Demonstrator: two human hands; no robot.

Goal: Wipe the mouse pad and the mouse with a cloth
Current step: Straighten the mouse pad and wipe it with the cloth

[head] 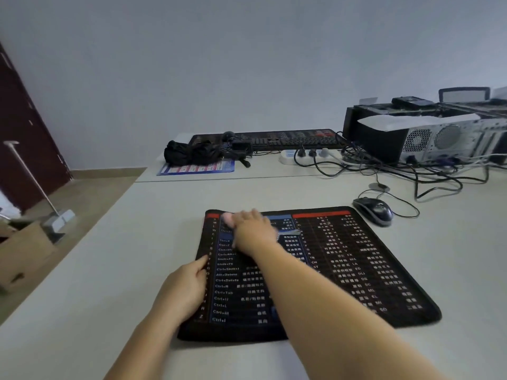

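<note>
Your right hand (pixel 251 229) reaches across to the far left corner of the pad (pixel 356 270), pressed flat on it, with a grey scrap of cloth (pixel 288 232) showing from under its right side (blurred, so how much you grip I cannot tell). Your left hand (pixel 186 289) lies loosely curled and holding nothing, fingertips pinning the pad's left edge.

The pad lies square before you on the table (pixel 137 242), its long axis running left to right, and most of its unwiped-looking span lies to the right of your cloth hand. The mouse (pixel 373 210) sits just beyond the pad's far right corner, clear of it, its cable (pixel 406 204) looping away behind. Your right hand is much the nearer to it, and nothing blocks the sweep across.
</note>
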